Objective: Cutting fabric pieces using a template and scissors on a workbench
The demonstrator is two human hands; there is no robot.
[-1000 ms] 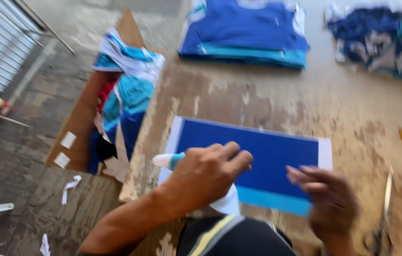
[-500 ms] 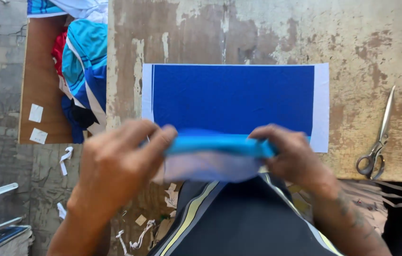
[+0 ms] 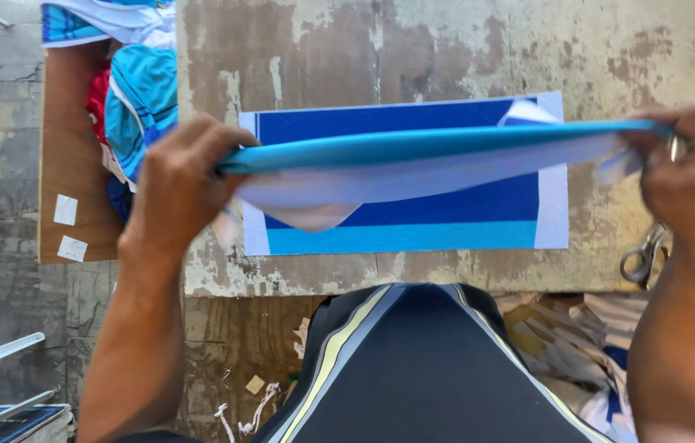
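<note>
Blue strip (image 3: 437, 146) stretched above our table (image 3: 413, 49), we pinched its ends, left hand (image 3: 179, 184) and right hand (image 3: 692, 168) both closed on it

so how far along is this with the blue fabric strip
Done: a blue printed sheet with white margins lies flat on the worn table. In hand: the left hand and right hand hold a long light-blue and white fabric strip stretched out above the sheet, not laid on it. Left: the strip is not yet down or lined up; scissors lie untouched under the right hand.
</note>
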